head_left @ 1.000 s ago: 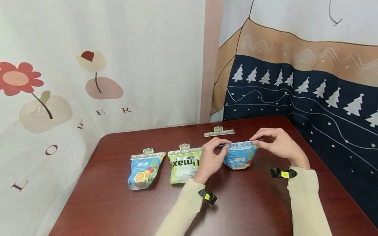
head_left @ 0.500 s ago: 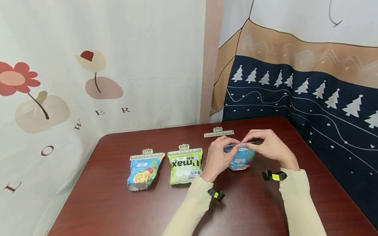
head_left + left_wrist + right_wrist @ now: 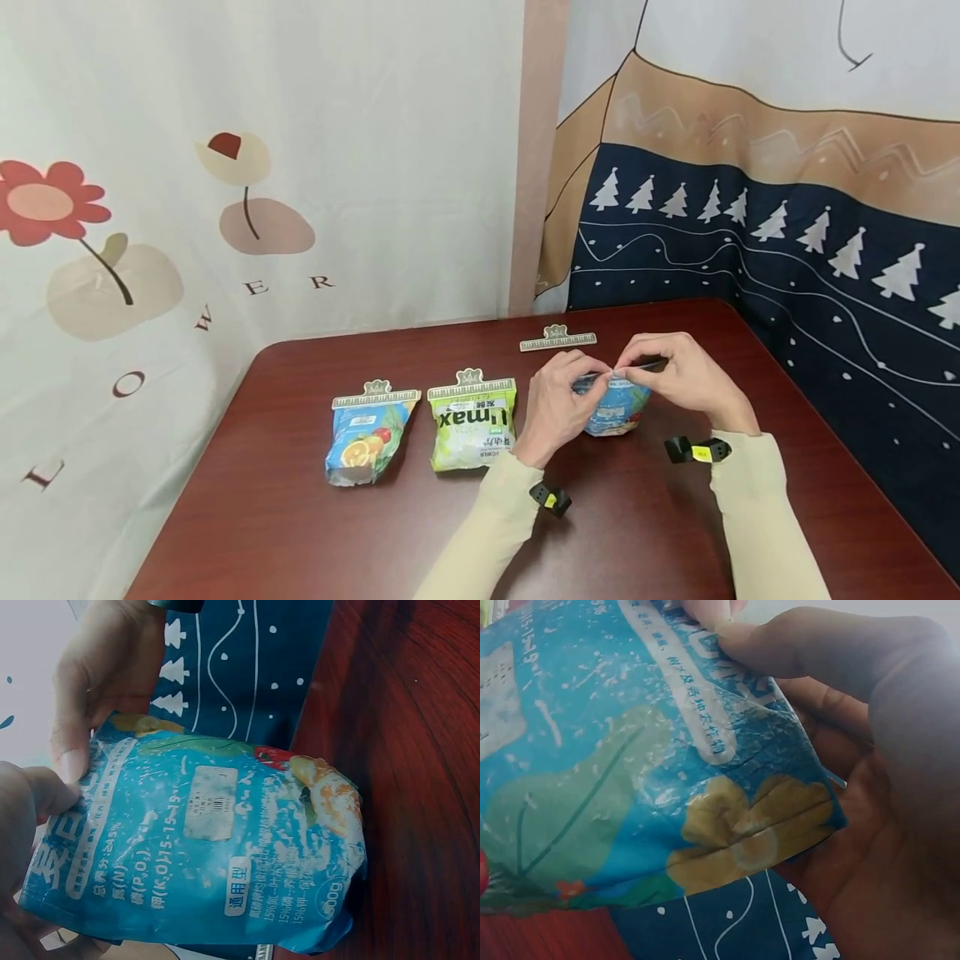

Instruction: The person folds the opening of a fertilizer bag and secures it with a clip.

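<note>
A blue fertilizer bag with printed fruit stands at the right of the table, its upper edge between my hands. My left hand pinches that edge from the left, thumb and fingers near its middle. From the other side my right hand pinches the same edge, the two thumbs meeting. In the left wrist view the bag shows its printed text and a small white label. Creases run along the bag's corner in the right wrist view. Beyond the hands lies a loose ruler-patterned clip.
Left of my hands lie a green bag and another blue bag, each with a clip across its top. The dark red table ends at a white curtain behind and a navy tree-print curtain to the right.
Both hands have slid inward along the bag's top edge, from its two ends to near the middle. Over the last half second they have hardly moved.
</note>
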`<state>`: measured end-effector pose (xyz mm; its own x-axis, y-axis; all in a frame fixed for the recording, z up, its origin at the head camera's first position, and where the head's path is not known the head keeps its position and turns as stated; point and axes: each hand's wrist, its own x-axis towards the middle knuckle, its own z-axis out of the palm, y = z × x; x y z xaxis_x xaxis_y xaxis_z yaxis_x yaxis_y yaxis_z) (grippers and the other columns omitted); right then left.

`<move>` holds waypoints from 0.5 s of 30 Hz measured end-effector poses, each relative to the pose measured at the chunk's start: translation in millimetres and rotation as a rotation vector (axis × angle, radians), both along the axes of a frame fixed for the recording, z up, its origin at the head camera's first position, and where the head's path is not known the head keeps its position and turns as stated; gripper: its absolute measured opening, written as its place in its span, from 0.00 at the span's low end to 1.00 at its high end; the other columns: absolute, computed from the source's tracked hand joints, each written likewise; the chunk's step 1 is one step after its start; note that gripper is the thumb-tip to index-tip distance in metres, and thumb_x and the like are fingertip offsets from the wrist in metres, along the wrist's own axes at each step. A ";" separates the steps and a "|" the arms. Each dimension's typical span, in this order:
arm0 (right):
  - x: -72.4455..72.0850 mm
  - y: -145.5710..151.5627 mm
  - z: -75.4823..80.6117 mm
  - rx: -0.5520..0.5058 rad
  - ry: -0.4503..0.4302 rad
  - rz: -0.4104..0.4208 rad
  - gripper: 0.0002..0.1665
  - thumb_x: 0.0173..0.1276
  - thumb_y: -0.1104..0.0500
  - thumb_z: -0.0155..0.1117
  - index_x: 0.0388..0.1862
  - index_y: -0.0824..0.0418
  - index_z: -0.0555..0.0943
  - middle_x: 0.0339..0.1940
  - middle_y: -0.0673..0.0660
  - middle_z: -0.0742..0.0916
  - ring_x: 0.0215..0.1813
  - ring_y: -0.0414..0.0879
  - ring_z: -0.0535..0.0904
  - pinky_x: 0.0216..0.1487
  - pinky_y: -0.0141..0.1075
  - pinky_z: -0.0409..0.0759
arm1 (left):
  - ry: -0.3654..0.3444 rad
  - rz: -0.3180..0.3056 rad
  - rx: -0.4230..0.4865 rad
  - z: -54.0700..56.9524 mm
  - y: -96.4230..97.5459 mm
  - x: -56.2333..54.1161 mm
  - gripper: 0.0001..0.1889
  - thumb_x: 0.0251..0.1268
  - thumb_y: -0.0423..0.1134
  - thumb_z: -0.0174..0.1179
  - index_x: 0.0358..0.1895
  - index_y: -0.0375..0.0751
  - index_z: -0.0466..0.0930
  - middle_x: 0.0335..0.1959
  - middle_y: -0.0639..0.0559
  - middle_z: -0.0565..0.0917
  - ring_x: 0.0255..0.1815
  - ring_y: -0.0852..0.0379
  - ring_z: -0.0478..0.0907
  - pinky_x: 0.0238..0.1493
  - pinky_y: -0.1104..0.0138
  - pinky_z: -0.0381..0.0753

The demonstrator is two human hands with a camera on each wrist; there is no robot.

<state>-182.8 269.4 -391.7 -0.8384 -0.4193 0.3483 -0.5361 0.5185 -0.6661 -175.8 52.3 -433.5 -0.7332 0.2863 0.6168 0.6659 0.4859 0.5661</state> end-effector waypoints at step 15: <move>2.0 8.1 1.8 0.004 -0.134 -0.090 0.05 0.68 0.55 0.74 0.42 0.48 0.90 0.40 0.48 0.91 0.43 0.43 0.82 0.43 0.32 0.85 | -0.160 -0.155 0.134 -0.4 -13.3 -8.5 0.03 0.70 0.41 0.67 0.42 0.50 0.89 0.41 0.57 0.91 0.43 0.69 0.85 0.47 0.75 0.84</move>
